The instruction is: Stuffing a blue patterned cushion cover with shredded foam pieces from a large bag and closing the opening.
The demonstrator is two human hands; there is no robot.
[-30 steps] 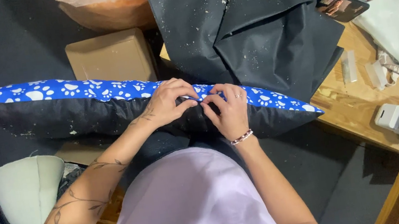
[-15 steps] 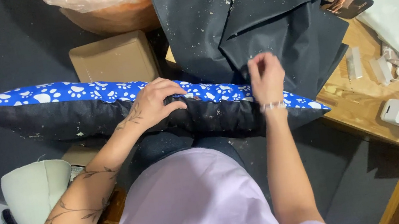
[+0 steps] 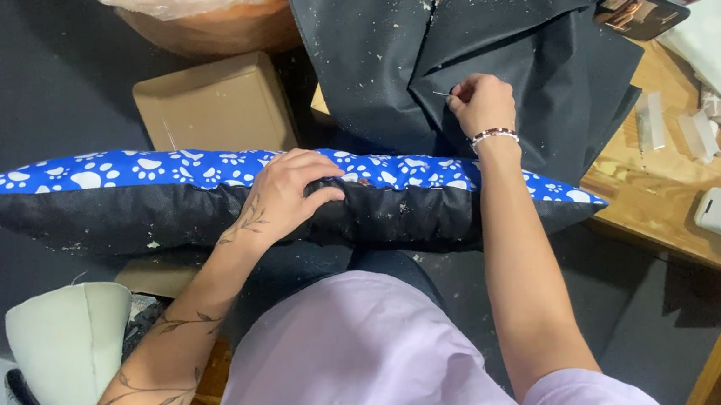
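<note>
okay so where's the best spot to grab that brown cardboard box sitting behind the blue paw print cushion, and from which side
Take the cardboard box from above, fingers across its two long side edges. Its flat top faces up and is bare, while the cushion hides its near side and an orange bundle crowds the far side, so a top-down approach looks clearest.

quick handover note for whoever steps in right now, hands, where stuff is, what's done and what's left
Left hand: pressed on the cushion, pinching its seam edge shut.
Right hand: raised past the cushion over the black fabric, fingers closed on a needle; the thread is too fine to see.
Cushion: lies across the lap, blue paw-print side up, black side toward the body.
Done: cushion is stuffed; the edge left of the left hand looks closed.
Left: the seam near the left hand seems unfinished; how much is unclear.
</note>
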